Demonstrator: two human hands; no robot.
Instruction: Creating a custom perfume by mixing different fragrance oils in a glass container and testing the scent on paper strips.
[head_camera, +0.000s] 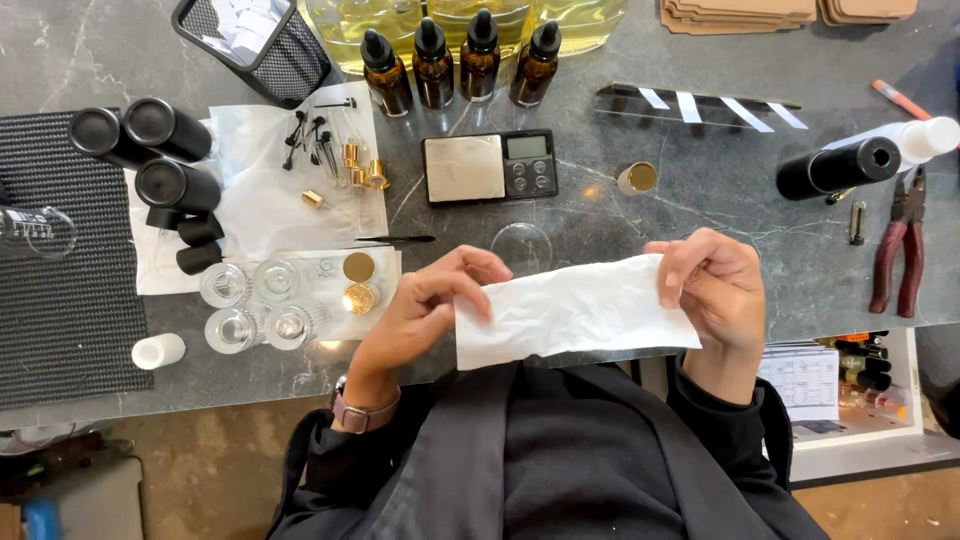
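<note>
— Two hands on one item: a crumpled white tissue sheet (575, 308), held taut over the near edge of the surface (700, 180). Left hand (425, 305) pinches its left end, right hand (715, 290) its right.

— Advice on handling?

— Even tension, I judge; thin paper tears.

— Surroundings?

— A clear glass dish (522, 245) lies just behind the sheet, a pocket scale (490, 166) beyond, four amber dropper bottles (460, 65) at the far edge. Small glass jars (255, 300) stand near the left wrist, pliers (900, 250) towards the right edge. Nothing obstructs.
</note>
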